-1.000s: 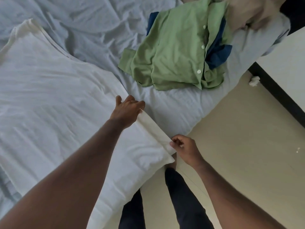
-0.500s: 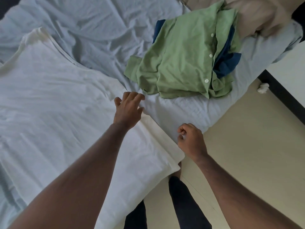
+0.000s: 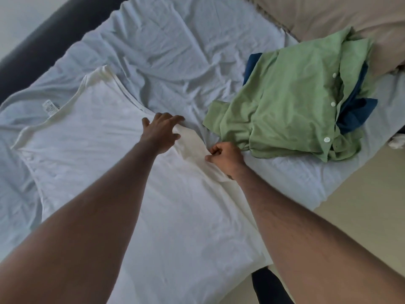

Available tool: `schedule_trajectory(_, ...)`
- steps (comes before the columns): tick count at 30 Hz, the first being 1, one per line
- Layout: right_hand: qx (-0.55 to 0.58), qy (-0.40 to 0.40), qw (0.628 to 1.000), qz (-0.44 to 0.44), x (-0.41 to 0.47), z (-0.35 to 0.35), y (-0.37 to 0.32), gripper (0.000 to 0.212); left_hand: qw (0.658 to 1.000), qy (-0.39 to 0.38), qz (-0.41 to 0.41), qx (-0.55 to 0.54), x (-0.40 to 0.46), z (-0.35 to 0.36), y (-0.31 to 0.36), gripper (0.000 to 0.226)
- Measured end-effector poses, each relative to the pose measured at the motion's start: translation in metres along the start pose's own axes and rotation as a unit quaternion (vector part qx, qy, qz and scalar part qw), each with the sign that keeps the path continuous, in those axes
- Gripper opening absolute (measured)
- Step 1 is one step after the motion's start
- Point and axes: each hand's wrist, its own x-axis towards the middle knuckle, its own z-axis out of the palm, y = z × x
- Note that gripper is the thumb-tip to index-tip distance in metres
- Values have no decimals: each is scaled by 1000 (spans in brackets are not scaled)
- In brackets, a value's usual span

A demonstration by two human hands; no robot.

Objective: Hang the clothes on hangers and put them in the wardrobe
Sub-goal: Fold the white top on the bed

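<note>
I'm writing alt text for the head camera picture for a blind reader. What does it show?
Seen from above, a person's left hand presses flat on a white T-shirt spread on a bed, while the right hand pinches the shirt's edge. A crumpled green button shirt lies to the right over a dark blue garment.

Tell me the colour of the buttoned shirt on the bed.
Light green shirt with white buttons, in the head view.

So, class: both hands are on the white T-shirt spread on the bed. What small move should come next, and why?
Probably lift the side edge. The right hand already pinches the white T-shirt there, while the left hand rests flat on the cloth. The shirt lies spread on the bed sheet, and no hanger is in view.
</note>
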Motion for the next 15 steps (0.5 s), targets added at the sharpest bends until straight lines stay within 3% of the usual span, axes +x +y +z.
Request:
schedule_trajectory(5, 21, -27, 999, -17, -4, -7, 11, 26, 999, 1, 30, 41, 6, 2, 12, 30)
schedule_trajectory(15, -29, 15, 997, -67, -2, 1, 22, 41, 995, 78, 49, 50, -17, 0, -37, 16)
